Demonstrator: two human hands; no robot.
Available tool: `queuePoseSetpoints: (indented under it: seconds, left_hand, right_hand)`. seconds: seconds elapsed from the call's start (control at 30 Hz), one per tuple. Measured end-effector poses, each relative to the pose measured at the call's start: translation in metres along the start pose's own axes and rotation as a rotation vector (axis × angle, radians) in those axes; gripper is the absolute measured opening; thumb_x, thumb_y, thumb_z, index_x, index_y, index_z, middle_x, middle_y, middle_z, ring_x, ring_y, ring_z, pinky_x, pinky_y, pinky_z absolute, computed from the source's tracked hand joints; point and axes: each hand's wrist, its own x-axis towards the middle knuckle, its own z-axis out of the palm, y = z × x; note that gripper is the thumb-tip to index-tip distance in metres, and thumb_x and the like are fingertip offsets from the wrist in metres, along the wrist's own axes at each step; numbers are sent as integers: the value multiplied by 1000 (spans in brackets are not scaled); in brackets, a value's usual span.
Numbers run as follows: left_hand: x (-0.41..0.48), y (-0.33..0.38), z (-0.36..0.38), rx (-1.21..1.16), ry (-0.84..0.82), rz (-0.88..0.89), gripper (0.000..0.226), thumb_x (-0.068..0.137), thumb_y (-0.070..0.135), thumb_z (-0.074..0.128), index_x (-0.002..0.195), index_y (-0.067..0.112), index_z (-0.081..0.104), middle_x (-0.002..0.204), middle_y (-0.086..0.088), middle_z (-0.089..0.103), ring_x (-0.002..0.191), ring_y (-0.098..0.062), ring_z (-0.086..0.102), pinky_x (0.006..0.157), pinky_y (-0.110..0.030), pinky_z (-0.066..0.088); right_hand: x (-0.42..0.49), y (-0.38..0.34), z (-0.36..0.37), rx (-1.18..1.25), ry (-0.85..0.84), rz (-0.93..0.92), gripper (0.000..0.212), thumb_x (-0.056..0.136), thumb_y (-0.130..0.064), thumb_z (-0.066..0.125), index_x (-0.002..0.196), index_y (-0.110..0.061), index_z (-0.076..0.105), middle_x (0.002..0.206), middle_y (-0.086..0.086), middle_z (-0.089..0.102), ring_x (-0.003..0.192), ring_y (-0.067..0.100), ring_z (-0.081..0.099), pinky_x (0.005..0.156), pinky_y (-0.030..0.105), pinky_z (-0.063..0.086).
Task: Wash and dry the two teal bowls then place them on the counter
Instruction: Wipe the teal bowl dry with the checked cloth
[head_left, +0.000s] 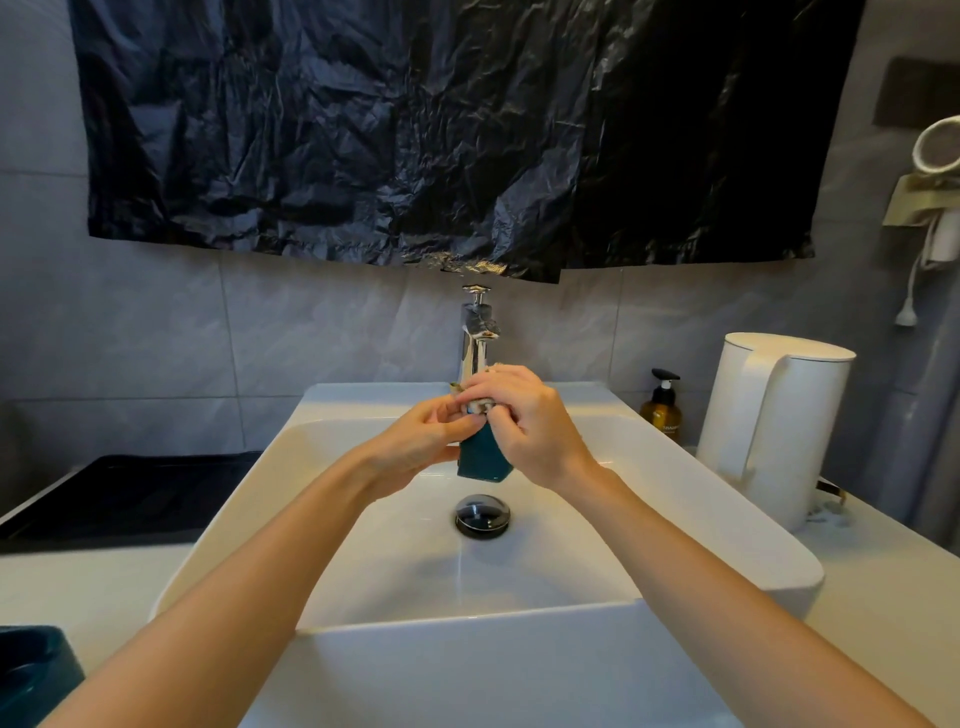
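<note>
A teal bowl (480, 460) is held on edge over the white sink (675, 499), just below the chrome faucet (475, 338). My left hand (423, 441) grips its left side. My right hand (524, 421) curls over its upper rim, with something pale and partly hidden under the fingers. Most of the bowl is covered by both hands. A second teal bowl (31, 675) stands on the counter at the bottom left corner, cut off by the frame edge.
A dark drain plug (482, 514) sits in the basin below the bowl. Right of the sink stand a brown pump bottle (661, 405) and a white kettle (774, 426). A black tray (114, 493) lies on the left counter. Black plastic sheeting (441, 130) hangs above.
</note>
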Motion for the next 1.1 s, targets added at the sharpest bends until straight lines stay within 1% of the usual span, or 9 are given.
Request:
queuePoseSetpoints:
  seconds: [0.1,0.3,0.37,0.5,0.63,0.73,0.87,0.93,1.1]
  left_hand:
    - [-1,1,-2,-8,-12,19,28,95,22,52,123,16,54,115,-4,67,109,-16,63,84,-25,55]
    - [-3,3,5,86,-67,38,32,97,26,49,123,10,52,117,-6,66,110,-18,61,93,-29,52]
    - [-4,4,6,69,-83,60,32,96,25,49,125,10,51,119,-6,65,110,-16,61,93,-28,51]
    - [-7,7,6,43,-129,103,32,97,21,49,127,10,50,120,-6,64,110,-13,60,92,-23,50]
    - [-7,8,6,39,-131,147,30,98,17,48,125,5,51,120,-10,63,108,-12,60,94,-22,49]
    - [-7,6,5,59,-134,148,29,98,17,48,124,4,52,119,-11,62,109,-14,59,93,-22,49]
    - [-4,5,5,92,-145,121,32,97,19,49,124,2,53,119,-13,63,114,-22,59,100,-31,48]
    - [-3,8,5,64,-135,100,32,96,22,51,123,5,56,119,-11,65,114,-22,59,100,-31,47]
    - [-1,16,1,-132,-60,-8,42,97,37,46,128,10,56,123,-10,64,116,-24,59,102,-37,45]
  right_hand:
    - [7,2,3,18,26,29,33,90,-15,40,98,-18,72,106,-5,68,106,7,51,90,12,38]
    - [12,12,-5,359,5,433,28,95,-31,37,99,-24,64,100,-3,66,90,10,61,71,20,52]
    - [14,12,-10,481,-16,524,29,99,-30,37,102,-22,64,101,-1,66,93,13,62,73,20,53]
    - [14,9,-21,708,-107,774,39,92,-54,39,101,-26,64,101,4,69,96,20,63,89,35,50]
    - [11,5,-34,967,-263,961,50,85,-66,45,102,-24,67,96,2,73,92,21,67,91,40,51]
    - [10,4,-36,1004,-335,999,49,83,-63,52,102,-21,67,94,4,73,88,21,68,83,37,54]
    - [10,2,-28,918,-282,1002,52,81,-60,56,112,-18,59,95,7,70,84,20,67,77,33,55]
    - [10,5,-22,859,-230,960,62,75,-60,62,123,-23,50,108,9,65,93,22,64,82,35,54]
    - [9,5,-14,741,-115,731,47,86,-45,63,124,-34,37,111,4,58,94,15,62,75,26,54]
